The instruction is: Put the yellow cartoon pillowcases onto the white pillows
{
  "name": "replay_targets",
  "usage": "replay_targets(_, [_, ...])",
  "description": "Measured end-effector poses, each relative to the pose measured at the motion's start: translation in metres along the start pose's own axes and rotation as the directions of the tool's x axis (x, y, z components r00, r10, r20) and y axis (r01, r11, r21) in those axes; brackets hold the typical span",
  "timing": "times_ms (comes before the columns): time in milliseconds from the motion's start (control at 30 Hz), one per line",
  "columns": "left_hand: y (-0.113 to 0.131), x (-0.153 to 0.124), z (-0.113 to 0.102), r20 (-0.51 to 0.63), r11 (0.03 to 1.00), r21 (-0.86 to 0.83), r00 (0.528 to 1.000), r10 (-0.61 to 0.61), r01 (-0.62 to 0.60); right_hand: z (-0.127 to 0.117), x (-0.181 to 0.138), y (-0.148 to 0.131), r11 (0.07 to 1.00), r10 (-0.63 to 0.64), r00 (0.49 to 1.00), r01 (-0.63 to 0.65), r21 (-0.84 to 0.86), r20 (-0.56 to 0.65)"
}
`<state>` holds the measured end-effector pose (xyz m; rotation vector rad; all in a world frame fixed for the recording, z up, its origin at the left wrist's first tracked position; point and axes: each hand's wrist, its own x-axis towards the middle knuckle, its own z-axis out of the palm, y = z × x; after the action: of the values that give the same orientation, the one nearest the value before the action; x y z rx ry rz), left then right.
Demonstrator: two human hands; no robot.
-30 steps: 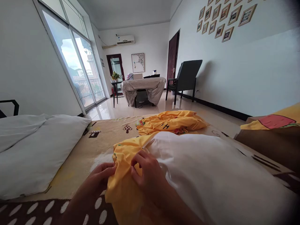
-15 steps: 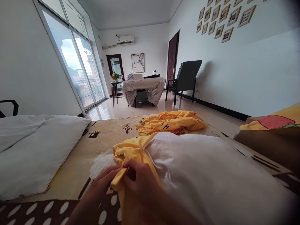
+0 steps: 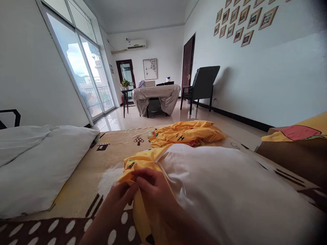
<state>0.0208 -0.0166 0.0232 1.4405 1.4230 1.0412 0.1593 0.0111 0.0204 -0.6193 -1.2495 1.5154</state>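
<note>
A white pillow (image 3: pixel 230 190) lies on the bed in front of me, its near end partly inside a yellow pillowcase (image 3: pixel 139 160). My left hand (image 3: pixel 120 199) pinches the pillowcase's edge from the left. My right hand (image 3: pixel 153 190) grips the same yellow fabric beside it, fingers curled, resting against the pillow's corner. Both hands are closed on the cloth and nearly touch each other.
A second white pillow (image 3: pixel 33 163) lies at the left on the patterned bedsheet (image 3: pixel 102 163). Another yellow pillowcase (image 3: pixel 186 132) is crumpled beyond the near pillow. Farther off stand a covered table (image 3: pixel 155 95), a dark chair (image 3: pixel 203 85) and sliding glass doors (image 3: pixel 84 71).
Both hands have drawn closer together and bunched the yellow pillowcase edge, sliding it slightly left and toward me along the pillow's corner.
</note>
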Motion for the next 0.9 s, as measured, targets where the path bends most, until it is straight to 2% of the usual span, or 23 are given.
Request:
replay_targets(100, [-0.004, 0.003, -0.003, -0.071, 0.997, -0.064, 0.997, -0.037, 0.033, 0.0, -0.002, -0.003, 0.982, -0.053, 0.998, 0.047, -0.185, -0.026])
replay_targets(167, [-0.003, 0.002, -0.005, -0.057, 0.98, -0.186, 0.995, -0.081, 0.069, 0.0, -0.005, -0.006, 0.913, -0.16, 0.984, 0.115, -0.39, -0.083])
replay_targets(233, [0.001, 0.0, -0.005, -0.02, 0.926, -0.359, 0.991, -0.131, 0.115, -0.001, -0.007, -0.008, 0.825, -0.2, 0.979, 0.147, -0.545, -0.04])
replay_targets(300, [0.005, -0.002, -0.005, 0.01, 0.846, -0.51, 0.985, -0.173, 0.154, -0.002, -0.009, -0.009, 0.787, -0.133, 0.989, 0.141, -0.601, 0.058])
replay_targets(367, [0.007, -0.003, -0.005, 0.041, 0.792, -0.584, 0.981, -0.192, 0.18, -0.002, -0.01, -0.01, 0.788, -0.05, 0.991, 0.116, -0.605, 0.125])
replay_targets(433, [0.007, -0.003, -0.005, 0.076, 0.769, -0.607, 0.978, -0.195, 0.201, -0.003, -0.01, -0.01, 0.8, -0.015, 0.99, 0.098, -0.592, 0.143])
replay_targets(600, [0.001, -0.001, -0.008, 0.127, 0.769, -0.605, 0.979, -0.162, 0.206, -0.009, -0.005, -0.014, 0.861, 0.044, 0.978, 0.065, -0.505, 0.202])
replay_targets(667, [-0.001, -0.001, -0.009, 0.126, 0.768, -0.61, 0.981, -0.148, 0.195, -0.011, -0.004, -0.016, 0.904, 0.076, 0.974, 0.023, -0.428, 0.213])
replay_targets(800, [-0.003, 0.001, -0.007, 0.147, 0.757, -0.623, 0.98, -0.134, 0.196, -0.015, -0.002, -0.017, 0.981, 0.131, 0.969, -0.095, -0.17, 0.212])
replay_targets(833, [-0.004, 0.002, -0.006, 0.144, 0.753, -0.629, 0.981, -0.134, 0.195, -0.015, -0.002, -0.015, 0.983, 0.123, 0.971, -0.091, -0.161, 0.203])
replay_targets(900, [-0.005, 0.003, -0.003, 0.114, 0.75, -0.637, 0.984, -0.135, 0.177, -0.015, -0.001, -0.012, 0.969, 0.079, 0.981, -0.034, -0.246, 0.177])
